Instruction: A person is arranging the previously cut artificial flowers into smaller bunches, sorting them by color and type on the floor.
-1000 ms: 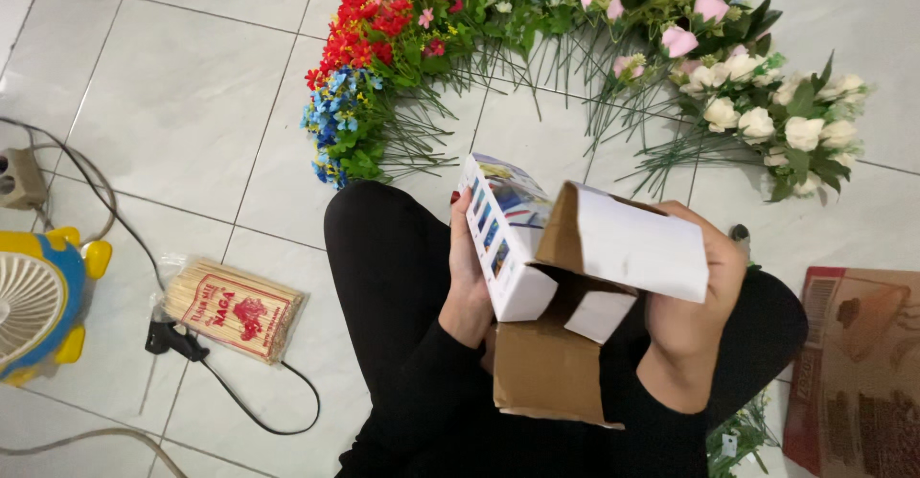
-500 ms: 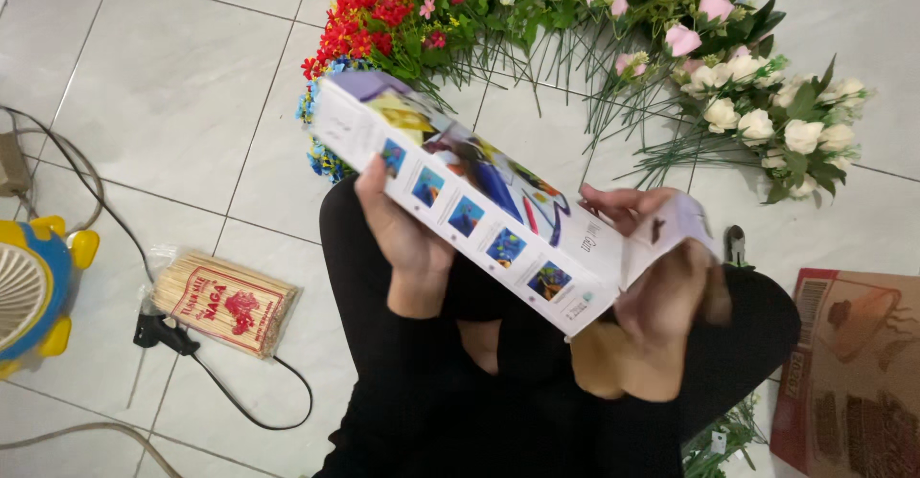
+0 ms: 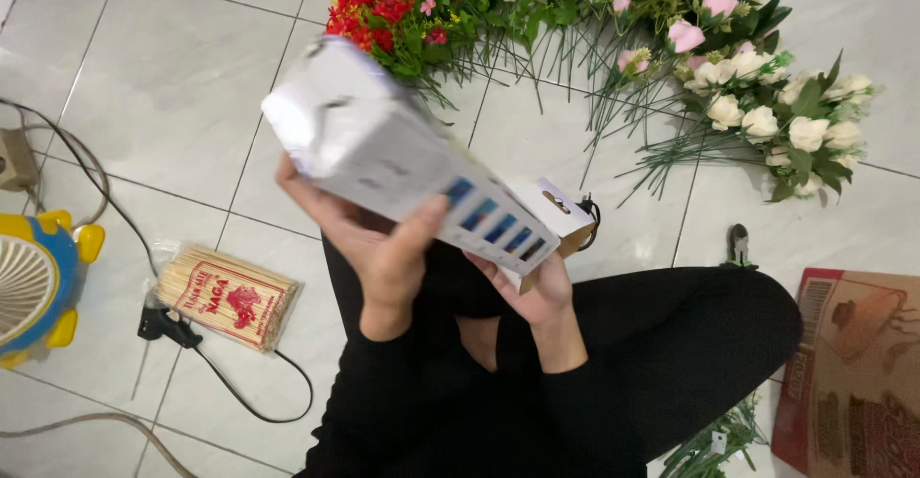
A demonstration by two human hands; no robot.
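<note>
Head view, looking down at a seated person in black clothing on a white tiled floor (image 3: 172, 85); both hands raised over the lap, holding a long white carton (image 3: 402, 157). Left hand (image 3: 379, 239) wrapped around the carton's middle from beneath, thumb pressed on the side that carries a row of small blue picture panels, fingers curled behind; firm hold. Right hand (image 3: 532, 291) cupped under the carton's lower end, fingers closed against it; that end has an open flap showing brown card inside. Carton tilted, its closed end up and to the left, nearer the camera and blurred; held clear of the floor, above the knees.

On the floor beyond the carton: a curved row of artificial flowers (image 3: 594, 18), red at the left, pink in the middle, cream at the right, green stems fanned towards the person. Left of the legs: a clear packet of wooden skewers (image 3: 230, 296) with a red label; a black cable (image 3: 240, 392) touching its edge; a blue and yellow fan (image 3: 34, 286) at the frame edge. Right: a brown printed cardboard box (image 3: 853, 373), partly out of frame; small pliers (image 3: 738, 245) just above the knee.
</note>
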